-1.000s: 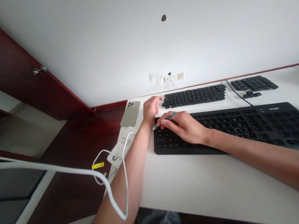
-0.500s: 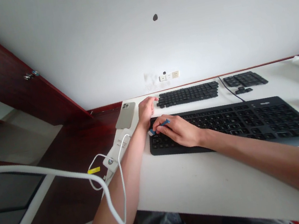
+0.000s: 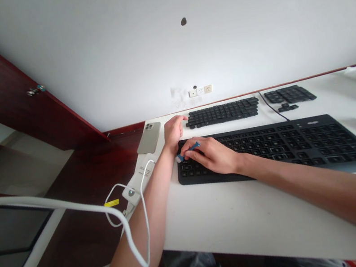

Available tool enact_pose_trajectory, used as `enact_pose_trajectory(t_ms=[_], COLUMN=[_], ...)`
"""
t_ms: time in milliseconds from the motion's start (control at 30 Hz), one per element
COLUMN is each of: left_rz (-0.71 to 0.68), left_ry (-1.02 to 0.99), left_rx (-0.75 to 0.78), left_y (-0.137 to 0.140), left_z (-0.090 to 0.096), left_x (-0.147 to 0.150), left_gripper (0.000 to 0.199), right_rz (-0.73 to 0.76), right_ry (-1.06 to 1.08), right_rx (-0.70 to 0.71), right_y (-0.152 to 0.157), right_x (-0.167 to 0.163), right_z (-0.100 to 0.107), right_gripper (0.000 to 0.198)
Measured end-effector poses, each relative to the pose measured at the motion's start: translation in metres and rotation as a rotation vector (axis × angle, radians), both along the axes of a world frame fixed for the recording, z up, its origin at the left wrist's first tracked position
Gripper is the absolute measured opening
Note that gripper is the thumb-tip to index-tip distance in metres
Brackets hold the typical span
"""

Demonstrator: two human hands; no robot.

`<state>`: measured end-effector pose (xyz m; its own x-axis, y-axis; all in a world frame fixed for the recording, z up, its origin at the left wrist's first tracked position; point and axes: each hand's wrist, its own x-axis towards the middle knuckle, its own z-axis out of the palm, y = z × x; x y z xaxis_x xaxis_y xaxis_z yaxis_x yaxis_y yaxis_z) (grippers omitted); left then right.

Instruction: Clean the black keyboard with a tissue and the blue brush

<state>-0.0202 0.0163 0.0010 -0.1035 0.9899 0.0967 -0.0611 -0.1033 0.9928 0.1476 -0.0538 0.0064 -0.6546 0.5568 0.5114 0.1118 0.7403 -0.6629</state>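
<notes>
My right hand (image 3: 214, 155) is closed on a small blue brush (image 3: 194, 147), its pale bristles (image 3: 179, 158) at the left end of a black keyboard (image 3: 302, 140). The keyboard lies flat on the white table, its key positions looking bare, without caps. Beyond its upper left corner rests my left hand (image 3: 174, 132), with one finger stretched towards a block of black keycaps (image 3: 222, 112) laid out in rows. Nothing shows in the left hand; its other fingers are curled and partly hidden.
More loose keycaps (image 3: 291, 95) lie at the back right, with a black cable (image 3: 272, 108) between the groups. A phone (image 3: 149, 137) and a white power strip (image 3: 140, 176) sit at the table's left edge. A white cord (image 3: 74, 205) crosses in front of my left forearm.
Very little differs. The view has shifted slightly, and the brush and right hand stay at nearly the same spot over the keyboard's left end.
</notes>
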Motion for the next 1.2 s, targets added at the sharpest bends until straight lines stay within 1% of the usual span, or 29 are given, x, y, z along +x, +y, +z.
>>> enact_pose_trajectory(t_ms=[67, 200, 267, 333, 433, 500, 600, 667, 733, 833, 900, 933, 1000, 1100, 1167, 1200], left_rz=[0.006, 0.002, -0.006, -0.002, 0.003, -0.005, 0.004, 0.011, 0.006, 0.001, 0.004, 0.004, 0.001, 0.004, 0.008, 0.008], left_ry=[0.004, 0.017, 0.008, -0.001, -0.003, 0.001, 0.012, 0.015, 0.015, 0.015, 0.013, 0.010, 0.008, 0.015, 0.017, 0.016], left_rx=[-0.003, 0.030, 0.026, 0.011, 0.010, 0.014, -0.005, -0.007, 0.006, 0.003, -0.006, -0.006, 0.005, 0.003, -0.005, -0.005], left_y=[0.0005, 0.0010, 0.0013, 0.0016, 0.0016, 0.0013, 0.0004, -0.0003, -0.0010, -0.0013, -0.0013, -0.0014, -0.0016, -0.0017, -0.0015, -0.0014], left_z=[-0.0004, -0.0021, -0.0030, -0.0035, -0.0031, -0.0024, -0.0008, 0.0003, 0.0011, 0.0016, 0.0017, 0.0017, 0.0018, 0.0014, 0.0009, 0.0006], left_x=[-0.0002, -0.0013, -0.0016, -0.0016, -0.0014, -0.0012, -0.0006, 0.0000, 0.0003, 0.0003, 0.0002, 0.0003, 0.0004, 0.0004, 0.0002, 0.0001], left_gripper=[0.018, 0.018, 0.018, 0.018, 0.018, 0.018, 0.018, 0.018, 0.018, 0.018, 0.018, 0.018, 0.017, 0.018, 0.017, 0.017], right_rz=[-0.038, 0.051, 0.009, -0.023, 0.045, 0.040, -0.037, -0.020, 0.020, -0.023, -0.038, -0.020, 0.026, -0.007, -0.015, 0.005], right_ry=[-0.002, -0.001, 0.044, 0.042, 0.009, 0.048, 0.052, 0.007, 0.012, 0.061, 0.021, -0.004, -0.006, 0.043, 0.002, -0.025], right_rx=[-0.004, -0.076, -0.096, -0.102, -0.136, -0.156, -0.123, -0.086, -0.073, -0.056, -0.027, -0.015, -0.016, -0.042, -0.039, -0.031], right_y=[0.0002, 0.0002, 0.0003, 0.0007, 0.0017, 0.0024, 0.0031, 0.0029, 0.0024, 0.0016, 0.0014, 0.0013, 0.0011, 0.0011, 0.0012, 0.0012], right_x=[-0.0002, -0.0001, 0.0000, 0.0001, 0.0003, 0.0004, 0.0003, 0.0002, 0.0003, 0.0007, 0.0009, 0.0010, 0.0012, 0.0016, 0.0017, 0.0017], right_z=[0.0000, 0.0008, 0.0013, 0.0016, 0.0016, 0.0015, 0.0012, 0.0011, 0.0008, 0.0002, -0.0002, -0.0003, -0.0003, 0.0001, 0.0002, 0.0002], right_gripper=[0.021, 0.023, 0.024, 0.023, 0.024, 0.026, 0.027, 0.026, 0.024, 0.025, 0.025, 0.025, 0.024, 0.024, 0.024, 0.024])
